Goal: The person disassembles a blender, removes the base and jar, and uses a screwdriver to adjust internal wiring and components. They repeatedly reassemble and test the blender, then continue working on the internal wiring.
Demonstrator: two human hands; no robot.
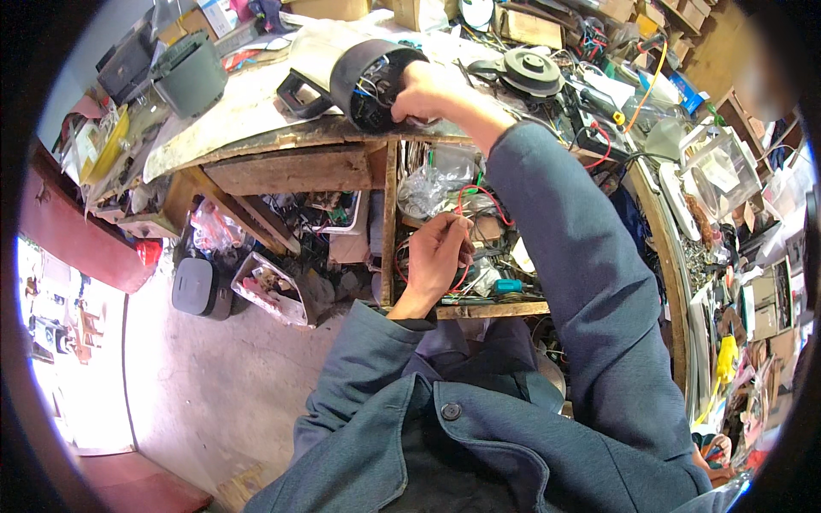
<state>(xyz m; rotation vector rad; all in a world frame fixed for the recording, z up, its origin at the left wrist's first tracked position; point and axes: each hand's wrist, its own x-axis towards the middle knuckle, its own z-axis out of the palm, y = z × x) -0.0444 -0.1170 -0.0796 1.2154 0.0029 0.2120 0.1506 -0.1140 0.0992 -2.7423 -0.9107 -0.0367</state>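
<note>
On the worktable lies a pale jug-shaped appliance (pixel 315 56) on its side, with a black handle (pixel 301 96). Its black end (pixel 346 85) faces right and is open, showing thin wires inside. My right hand (pixel 426 92) reaches into that opening from the right with fingers curled; the fingertips are partly hidden, so what they grip cannot be made out. Lower down, my left hand (pixel 438 256) is above an open drawer (pixel 492 311), thumb and fingers pinched on a thin red wire (pixel 489 195) that loops up and to the right.
Plastic bags, a teal piece (pixel 508 286) and loose wires fill the drawer. A round black lid-like part (pixel 532 70) and tools crowd the table's right. A grey bin-like container (pixel 190 75) stands at left. On the floor are a dark box (pixel 198 286) and a white scrap box (pixel 272 295).
</note>
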